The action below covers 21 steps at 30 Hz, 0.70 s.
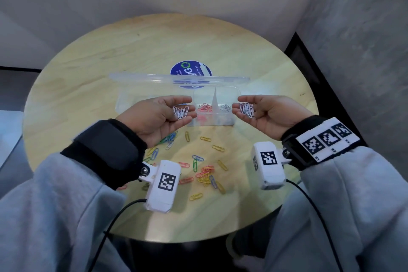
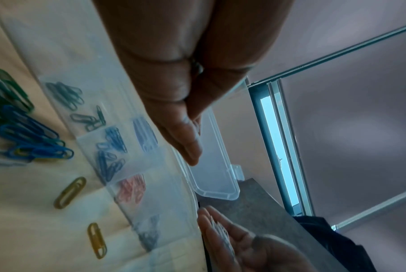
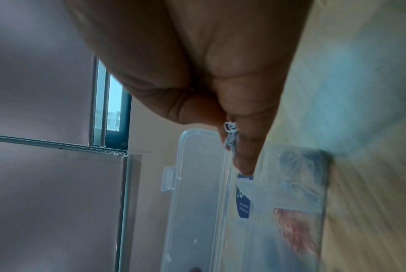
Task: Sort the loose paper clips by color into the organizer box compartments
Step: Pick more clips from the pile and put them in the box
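Observation:
My left hand [image 1: 187,107] and right hand [image 1: 237,106] are both palm up just above the clear organizer box [image 1: 212,123]. Each carries a small bunch of white paper clips, the left bunch [image 1: 180,112] and the right bunch [image 1: 246,109], lying on nearly straight, lightly cupped fingers. The box lid [image 1: 176,78] stands open behind. Its compartments hold green clips [image 2: 67,95], blue clips [image 2: 111,147], red clips [image 1: 204,108] and white clips [image 1: 225,107]. In the right wrist view the white clips [image 3: 230,136] show beside my fingers [image 3: 244,162].
Loose yellow, red, green and blue clips [image 1: 205,174] are scattered on the round wooden table [image 1: 88,68] between the box and my wrists, with a blue-green heap [image 1: 169,138] under my left hand. A round blue sticker [image 1: 191,68] lies behind the lid. Walls close in behind and to the right.

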{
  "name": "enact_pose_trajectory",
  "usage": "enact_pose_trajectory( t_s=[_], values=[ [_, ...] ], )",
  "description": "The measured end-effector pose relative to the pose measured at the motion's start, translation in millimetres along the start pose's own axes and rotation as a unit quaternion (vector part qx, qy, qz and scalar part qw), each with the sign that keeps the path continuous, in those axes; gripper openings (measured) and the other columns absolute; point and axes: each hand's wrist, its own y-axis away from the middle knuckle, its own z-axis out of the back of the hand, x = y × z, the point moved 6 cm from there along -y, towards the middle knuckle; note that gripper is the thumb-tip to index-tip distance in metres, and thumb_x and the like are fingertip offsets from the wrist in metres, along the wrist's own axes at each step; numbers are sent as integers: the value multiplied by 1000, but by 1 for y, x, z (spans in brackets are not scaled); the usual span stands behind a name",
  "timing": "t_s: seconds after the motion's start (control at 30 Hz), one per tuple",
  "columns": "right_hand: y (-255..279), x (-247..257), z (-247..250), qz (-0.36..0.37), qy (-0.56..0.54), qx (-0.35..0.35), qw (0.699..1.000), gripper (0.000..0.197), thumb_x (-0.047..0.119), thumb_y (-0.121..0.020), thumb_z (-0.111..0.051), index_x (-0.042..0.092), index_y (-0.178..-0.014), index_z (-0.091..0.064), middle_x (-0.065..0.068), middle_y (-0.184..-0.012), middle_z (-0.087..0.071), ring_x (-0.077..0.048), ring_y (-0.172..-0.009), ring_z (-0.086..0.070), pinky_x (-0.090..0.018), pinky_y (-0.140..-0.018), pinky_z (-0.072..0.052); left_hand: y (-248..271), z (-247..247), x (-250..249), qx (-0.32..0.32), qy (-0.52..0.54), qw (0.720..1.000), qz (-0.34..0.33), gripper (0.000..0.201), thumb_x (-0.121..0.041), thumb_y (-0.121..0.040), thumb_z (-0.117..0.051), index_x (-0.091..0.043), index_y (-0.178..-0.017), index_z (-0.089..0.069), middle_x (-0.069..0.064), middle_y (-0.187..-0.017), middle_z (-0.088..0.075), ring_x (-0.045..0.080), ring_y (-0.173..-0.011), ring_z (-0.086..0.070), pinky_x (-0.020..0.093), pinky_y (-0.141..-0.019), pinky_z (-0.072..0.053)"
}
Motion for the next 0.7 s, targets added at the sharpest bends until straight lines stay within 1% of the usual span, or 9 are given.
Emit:
enact_pose_trajectory(
  t_s=[0.1, 0.2, 0.27, 0.37, 0.5, 0.53, 0.6, 0.67, 0.7],
  values=[
    [-13, 5, -2, 20, 12, -21, 999, 45, -21, -79, -13, -5, -99, -51, -26, -106, -52, -28, -87, -59, -28, -74, -57, -9, -15, 0, -3, 7, 1000, -1, 43, 21, -90, -25, -2, -99, -59, 16, -99, -62, 21, -86, -65, 21, -68, -57],
    [-22, 11, -5, 46, 33, -45, 997, 43, -21, -81, -19, -1, -96, -55, -21, -110, -51, -26, -96, -55, -28, -82, -51, -21, -33, -3, -6, 11, 1000, -6, 40, 20, -90, -25, -1, -98, -58, 16, -97, -60, 22, -85, -64, 22, -70, -57],
    [-26, 12, -6, 56, 35, -54, 996, 42, -19, -83, -23, -1, -103, -55, -19, -113, -49, -26, -104, -52, -29, -91, -46, -29, -43, -3, -10, 14, 1000, -4, 35, 16, -90, -27, 0, -98, -58, 15, -98, -59, 22, -86, -63, 22, -73, -56],
    [-27, 10, -8, 46, 22, -29, 998, 41, -17, -84, -26, -2, -113, -51, -19, -116, -48, -25, -100, -50, -31, -91, -44, -37, -56, -3, -11, 9, 1000, 0, 26, 7, -90, -34, 1, -98, -58, 15, -103, -56, 22, -90, -60, 24, -80, -54],
    [-21, 12, -6, 42, 20, 7, 999, 46, -14, -86, -26, -6, -125, -47, -20, -120, -50, -25, -112, -48, -33, -97, -41, -43, -70, -5, -6, -3, 1000, 1, 23, 3, -88, -36, -1, -96, -57, 12, -97, -53, 24, -99, -52, 26, -89, -47],
    [-18, 14, -4, 48, 34, 9, 998, 42, -13, -87, -27, -5, -122, -50, -19, -116, -53, -25, -109, -52, -32, -95, -44, -44, -73, -5, -4, -1, 1000, 3, 22, 2, -88, -37, -1, -96, -56, 11, -94, -53, 23, -98, -51, 25, -88, -46],
    [-14, 17, 3, 62, 94, 5, 994, 27, -4, -91, -36, 1, -104, -58, -14, -100, -58, -22, -91, -59, -29, -80, -50, -44, -77, -5, -1, 6, 1000, 8, 21, 0, -86, -38, -3, -97, -55, 7, -86, -50, 19, -90, -49, 23, -84, -45],
    [-8, 20, 10, 74, 210, -10, 975, 20, 5, -92, -41, 10, -88, -60, -6, -85, -58, -17, -72, -57, -25, -62, -46, -44, -80, -4, 0, 13, 1000, 5, 23, -1, -85, -38, -3, -100, -55, 5, -82, -47, 15, -79, -47, 22, -81, -42],
    [-6, 21, 12, 78, 269, -14, 960, 20, 6, -92, -43, 13, -83, -59, -4, -81, -58, -16, -66, -54, -24, -56, -42, -43, -80, -4, 1, 10, 1000, 4, 24, -2, -85, -38, -2, -103, -55, 6, -84, -48, 14, -79, -47, 23, -82, -42]
  ],
)
